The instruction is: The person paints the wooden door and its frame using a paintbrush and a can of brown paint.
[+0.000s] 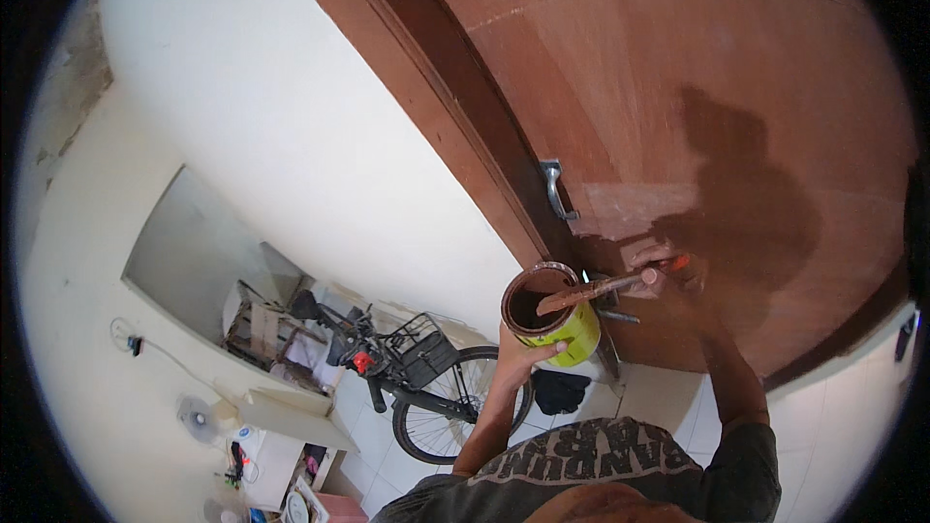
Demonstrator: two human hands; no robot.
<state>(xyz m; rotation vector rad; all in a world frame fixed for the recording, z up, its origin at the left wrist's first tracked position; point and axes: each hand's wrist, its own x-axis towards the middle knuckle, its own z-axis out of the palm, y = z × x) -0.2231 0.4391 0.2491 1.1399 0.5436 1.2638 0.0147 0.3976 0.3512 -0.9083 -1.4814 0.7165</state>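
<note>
My left hand [523,356] is wrapped round a paint can [579,331] with a yellow-green label, holding it up by its side. Its open mouth shows brown, with paint smeared on the inner wall and rim. In my right hand [668,269] is a paintbrush [605,287] coated in brown paint. The brush head reaches over the can's mouth; whether it touches the rim I cannot tell. Just beyond both hands stands a reddish-brown door [620,87], with uneven darker and lighter patches on its surface.
A metal pull handle [554,190] sticks out of the door beside its brown frame [436,87]. A bicycle [436,387] with a front basket stands against the white wall to the left. Dark cloth [560,391] lies on the tiled floor below the can. A fan [198,416] is farther left.
</note>
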